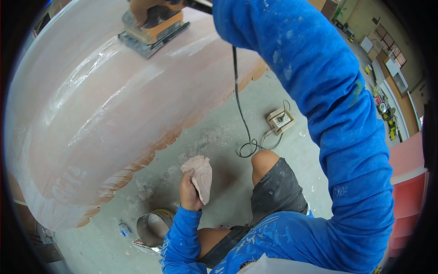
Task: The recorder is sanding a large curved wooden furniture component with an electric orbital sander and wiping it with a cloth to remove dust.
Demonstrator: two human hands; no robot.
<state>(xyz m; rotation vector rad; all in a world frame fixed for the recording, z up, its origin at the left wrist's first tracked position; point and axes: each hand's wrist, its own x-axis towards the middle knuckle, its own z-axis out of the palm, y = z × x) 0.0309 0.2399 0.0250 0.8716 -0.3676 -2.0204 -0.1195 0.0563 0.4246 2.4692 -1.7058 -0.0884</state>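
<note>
Stretched far forward in its blue sleeve, my right arm ends at my right hand (pixel 142 10), closed over the top of an orange electric sander (pixel 165 28). The sander's flat pad lies on a large curved pale pink surface (pixel 118 123), shiny in streaks and scalloped along its lower edge. My left hand (pixel 188 192), low in front of me, is closed around a crumpled, dusty pink cloth (pixel 200 173), held apart from the curved surface. The upper part of my right hand is cut off by the picture's edge.
The sander's black cord (pixel 238 98) hangs to the floor and coils near a boxed power outlet (pixel 280 120). A bucket (pixel 154 227) stands by my left forearm, beside a small plastic bottle (pixel 124 229). Pale dust covers the grey floor (pixel 223 137). Red stacked shapes (pixel 407 205) stand at right.
</note>
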